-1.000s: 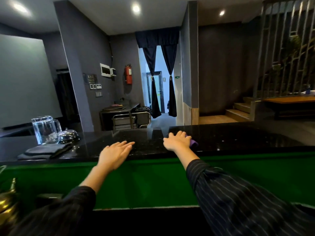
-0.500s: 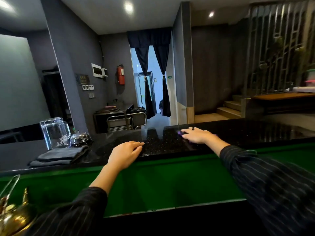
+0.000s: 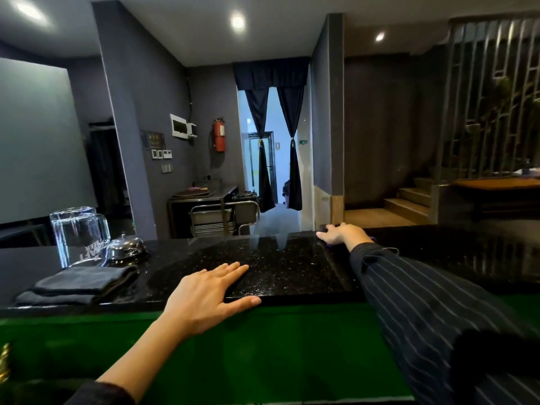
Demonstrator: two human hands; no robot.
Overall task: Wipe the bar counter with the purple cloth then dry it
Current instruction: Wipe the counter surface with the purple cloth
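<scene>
Item 1. Left hand (image 3: 210, 296): palm down on the bar counter (image 3: 280, 267), holding nothing. The fingers are straight and point away from the person, and the thumb lies along the near edge.

Item 2. Right hand (image 3: 340, 233): palm down at the counter's far edge, ahead of and to the right of the left hand and well apart from it. It rests on the purple cloth (image 3: 330, 244). I cannot tell whether its fingers lie flat on the cloth or curl round it.

Item 3. Purple cloth: almost wholly covered by the right hand. Only a thin purple sliver shows under the heel of the palm, lying on the black stone.

Item 4. Bar counter: glossy black speckled stone that runs under both hands and reflects the doorway between them. Its green front panel (image 3: 263, 346) drops below the left thumb.

Item 5. Striped sleeve (image 3: 423, 302): dark with pale pinstripes. It crosses the counter from the lower right up to the right wrist.

Item 6. Folded dark cloths (image 3: 79, 283): a stack of two on the counter, left of the left hand and not touching it.

Item 7. Service bell (image 3: 124, 247): a metal dome just beyond the folded cloths.

Item 8. Glass mugs (image 3: 79, 238): clear and standing upside down, just left of the bell.

Item 9. Fire extinguisher (image 3: 219, 135): red, on the grey wall far beyond the left hand.

Item 10. Dark curtains (image 3: 274, 135): tied back at a doorway straight beyond the gap between the hands.
</scene>
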